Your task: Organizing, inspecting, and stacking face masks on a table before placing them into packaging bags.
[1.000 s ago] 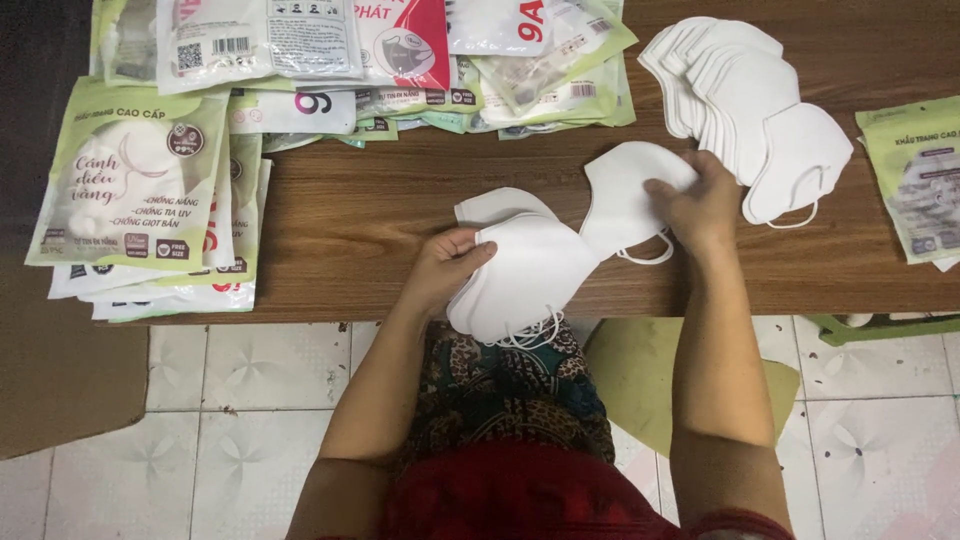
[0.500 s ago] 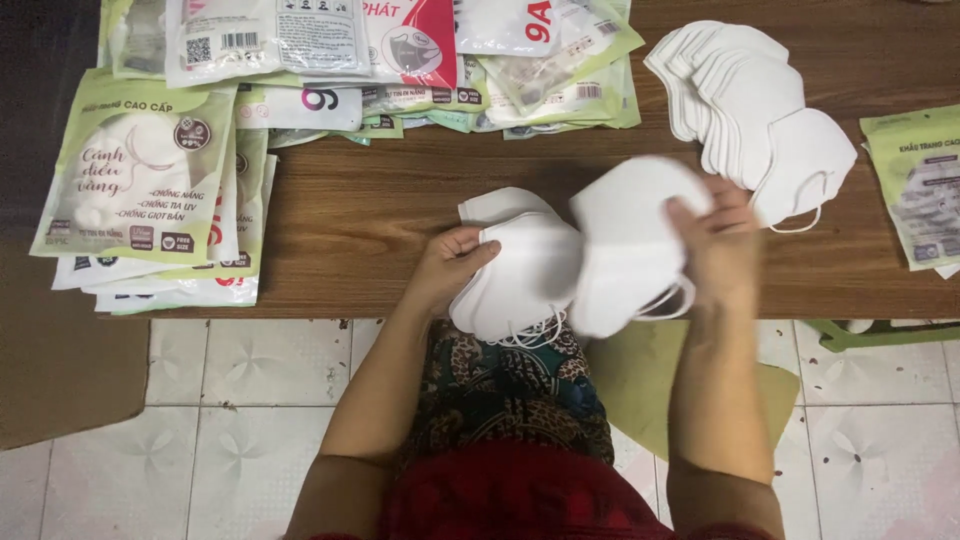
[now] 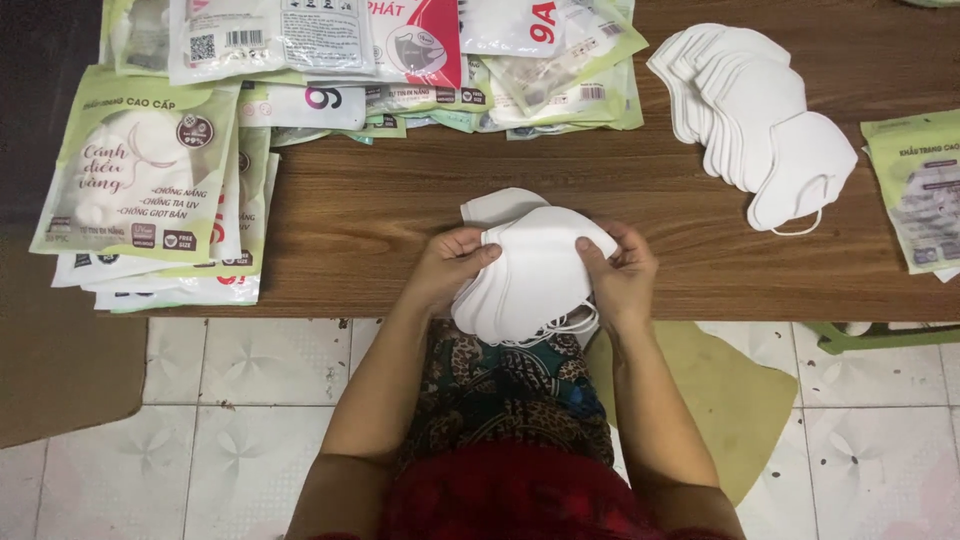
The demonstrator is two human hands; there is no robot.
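Note:
A small stack of white folded face masks [image 3: 530, 280] sits at the near edge of the brown wooden table [image 3: 380, 210], its ear loops hanging over the edge. My left hand [image 3: 450, 265] grips the stack's left side with thumb and fingers. My right hand [image 3: 618, 270] holds its right side, thumb on the top mask. One more white mask [image 3: 495, 205] pokes out from behind the stack. A fanned row of white masks [image 3: 755, 120] lies at the table's far right.
Piles of green and white mask packets [image 3: 150, 180] lie at the left, more packets [image 3: 400, 60] along the back edge, and one packet [image 3: 920, 190] at the right edge. Below the table are white floor tiles [image 3: 240, 400] and a tan mat [image 3: 730, 400].
My right hand carried a mask from the right onto the stack. Both hands now hold the stack at its sides.

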